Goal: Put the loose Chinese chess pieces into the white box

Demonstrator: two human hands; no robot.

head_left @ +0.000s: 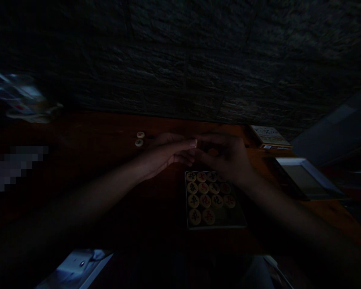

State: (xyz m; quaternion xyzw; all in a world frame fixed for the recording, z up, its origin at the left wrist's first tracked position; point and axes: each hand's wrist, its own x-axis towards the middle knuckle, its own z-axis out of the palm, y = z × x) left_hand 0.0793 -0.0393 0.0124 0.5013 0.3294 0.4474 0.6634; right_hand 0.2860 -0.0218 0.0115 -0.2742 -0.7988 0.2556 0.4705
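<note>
In dim light, my left hand and my right hand meet above the table. Between their fingertips shows the pale edge of a Chinese chess piece. The left thumb presses on it, and the right fingers close in from the other side. Whether more pieces are behind the fingers is hidden. Just below the hands lies a shallow box with rows of round wooden pieces marked in red and black; its front right part holds none. Two loose pieces lie left of my hands.
A closed patterned box and an open box lid lie on the right of the wooden table. A blurred clear container stands at the far left. The stone wall rises behind.
</note>
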